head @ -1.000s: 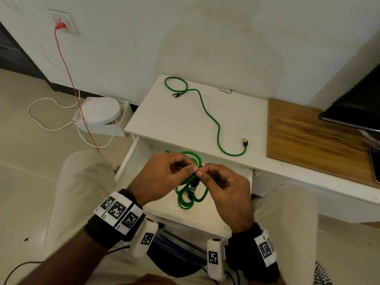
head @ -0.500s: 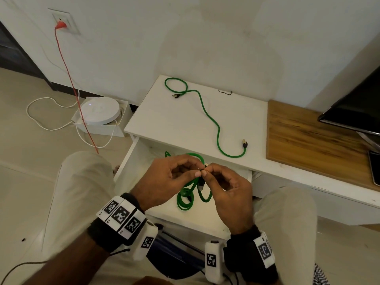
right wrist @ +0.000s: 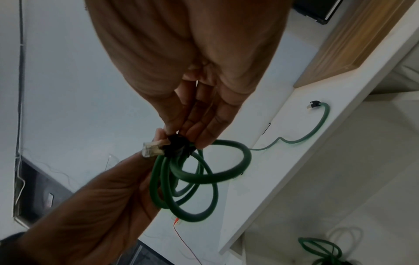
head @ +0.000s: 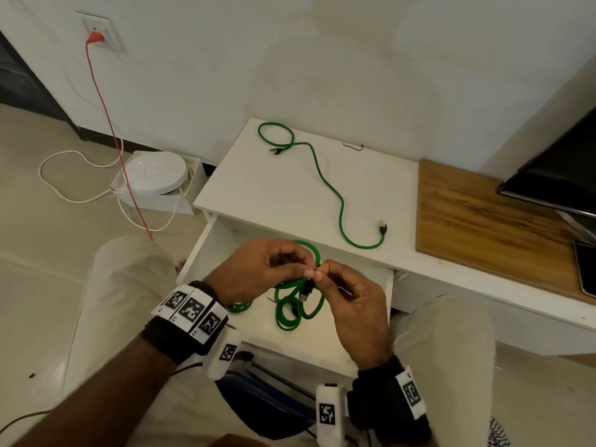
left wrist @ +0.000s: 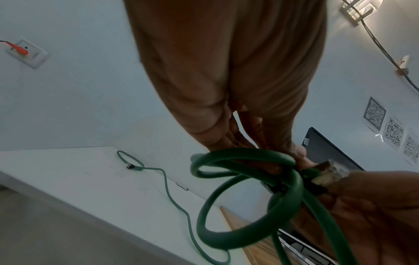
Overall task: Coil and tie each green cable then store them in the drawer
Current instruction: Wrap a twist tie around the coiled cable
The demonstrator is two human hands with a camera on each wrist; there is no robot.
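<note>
Above the open white drawer, both hands hold one coiled green cable between them. My left hand pinches the top of the coil. My right hand pinches the same spot from the other side. A black wrap sits on the bundle there, beside a clear plug. The coil hangs below the fingertips. A second coiled green cable lies in the drawer. A loose green cable snakes across the white tabletop.
A short black tie lies near the tabletop's back edge. A wooden panel, a dark screen and a phone are on the right. A round white device and an orange cord are on the floor to the left. My knees flank the drawer.
Both hands stay over the drawer with fingertips together at the coil's top. The fingers have shifted slightly and the hanging loops have swung a little.
</note>
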